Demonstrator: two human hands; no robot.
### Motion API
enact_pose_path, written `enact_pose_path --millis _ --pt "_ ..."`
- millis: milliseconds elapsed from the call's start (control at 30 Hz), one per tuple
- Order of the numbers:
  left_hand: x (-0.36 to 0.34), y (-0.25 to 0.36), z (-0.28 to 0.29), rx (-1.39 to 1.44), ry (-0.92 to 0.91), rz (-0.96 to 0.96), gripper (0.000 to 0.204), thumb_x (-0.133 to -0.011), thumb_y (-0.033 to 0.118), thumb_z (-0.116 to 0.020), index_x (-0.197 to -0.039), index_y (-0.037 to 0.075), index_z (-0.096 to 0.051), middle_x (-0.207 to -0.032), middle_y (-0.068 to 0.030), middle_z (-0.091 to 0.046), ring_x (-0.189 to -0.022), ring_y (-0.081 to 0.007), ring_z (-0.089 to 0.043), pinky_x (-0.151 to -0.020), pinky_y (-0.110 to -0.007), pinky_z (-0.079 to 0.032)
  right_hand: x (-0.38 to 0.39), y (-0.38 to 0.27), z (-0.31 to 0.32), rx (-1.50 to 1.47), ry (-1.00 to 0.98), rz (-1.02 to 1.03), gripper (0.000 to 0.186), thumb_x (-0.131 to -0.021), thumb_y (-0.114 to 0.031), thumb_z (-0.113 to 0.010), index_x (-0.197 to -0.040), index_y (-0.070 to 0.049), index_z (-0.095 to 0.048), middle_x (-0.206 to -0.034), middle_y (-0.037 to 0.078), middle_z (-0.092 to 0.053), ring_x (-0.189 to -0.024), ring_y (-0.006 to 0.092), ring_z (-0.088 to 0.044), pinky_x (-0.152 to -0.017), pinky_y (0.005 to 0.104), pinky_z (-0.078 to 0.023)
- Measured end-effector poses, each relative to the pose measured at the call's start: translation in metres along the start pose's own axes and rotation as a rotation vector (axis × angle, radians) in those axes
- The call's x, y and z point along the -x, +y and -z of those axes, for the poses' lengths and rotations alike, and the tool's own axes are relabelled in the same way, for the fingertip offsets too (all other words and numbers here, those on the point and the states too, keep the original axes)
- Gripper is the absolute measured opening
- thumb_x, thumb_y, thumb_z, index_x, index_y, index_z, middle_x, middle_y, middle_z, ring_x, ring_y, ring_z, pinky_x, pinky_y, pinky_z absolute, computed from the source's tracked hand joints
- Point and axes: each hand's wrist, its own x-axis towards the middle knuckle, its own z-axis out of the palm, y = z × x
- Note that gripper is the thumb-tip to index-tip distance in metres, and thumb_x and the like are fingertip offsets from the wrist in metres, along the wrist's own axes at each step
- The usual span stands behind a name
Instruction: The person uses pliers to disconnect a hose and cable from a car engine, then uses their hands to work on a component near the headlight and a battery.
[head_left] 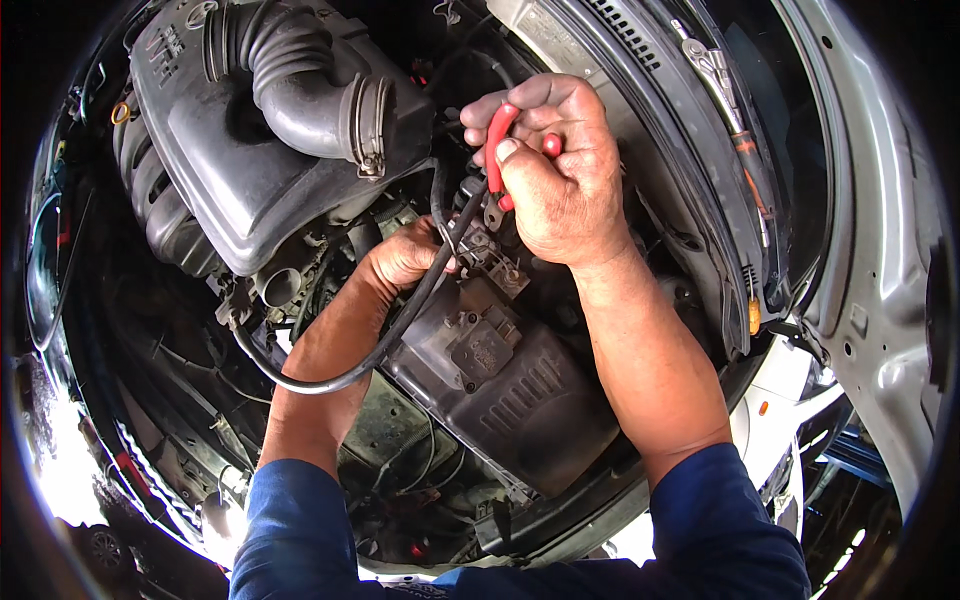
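My right hand (575, 185) is closed around a pair of red-handled pliers (499, 140) above the engine bay. The second handle's tip shows between palm and fingers, and the metal jaws (493, 216) point down toward a metal bracket (505, 275). Lower and to the left, my left hand (405, 255) reaches in beside that bracket with bent fingers. A thin black hose (375, 355) crosses in front of its fingertips, so what they grip is hidden. This hose loops down and left over my left forearm. A black plastic box (540, 415) with ribs lies below both hands.
A black engine cover (195, 130) fills the upper left, with a corrugated air intake duct (290, 85) ending in a clamp. At right, a ratchet (708, 68) and an orange-and-black-handled tool (748, 160) lie along the cowl. The grey body panel (890, 260) rises beyond them.
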Motion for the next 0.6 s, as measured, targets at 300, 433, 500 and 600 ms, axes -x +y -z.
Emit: enact_pose_path --millis 300,433,500,600 --pt "0.006 0.000 0.013 -0.031 0.009 0.055 0.071 -0.063 0.006 -0.086 -0.127 0.001 -0.057 -0.103 -0.0024 -0.065 -0.091 -0.0125 -0.061 -0.085 -0.026 -0.050 -0.013 -0.019 0.011 -0.033 0.169 -0.066 0.032 -0.085 0.009 -0.040 -0.114 -0.004 -0.044 -0.098 0.016 -0.065 -0.083 0.0165 -0.065 -0.072 0.0307 -0.057" --pt "0.005 0.011 -0.015 -0.108 0.022 0.009 0.073 -0.062 0.010 -0.088 -0.127 0.000 -0.057 -0.108 -0.0058 -0.065 -0.095 -0.0156 -0.062 -0.088 -0.030 -0.050 -0.014 -0.023 0.027 0.008 0.198 -0.078 0.030 -0.087 0.009 -0.043 -0.113 -0.006 -0.046 -0.099 0.014 -0.065 -0.085 0.0171 -0.065 -0.073 0.0319 -0.057" --pt "0.009 0.015 -0.008 -0.121 0.020 0.020 0.073 -0.062 0.010 -0.088 -0.128 0.000 -0.056 -0.108 -0.0056 -0.065 -0.097 -0.0156 -0.062 -0.090 -0.030 -0.049 -0.013 -0.029 0.029 -0.041 0.211 -0.076 0.028 -0.089 0.009 -0.045 -0.113 -0.006 -0.047 -0.098 0.012 -0.064 -0.087 0.0175 -0.064 -0.073 0.0326 -0.058" --pt "0.011 0.018 -0.019 -0.126 0.041 0.053 0.075 -0.063 0.012 -0.088 -0.129 0.000 -0.054 -0.108 -0.0051 -0.065 -0.098 -0.0152 -0.061 -0.091 -0.029 -0.048 -0.004 -0.041 0.040 -0.036 0.258 -0.113 0.022 -0.092 0.006 -0.047 -0.111 -0.004 -0.051 -0.098 0.011 -0.062 -0.090 0.0173 -0.065 -0.074 0.0333 -0.059"
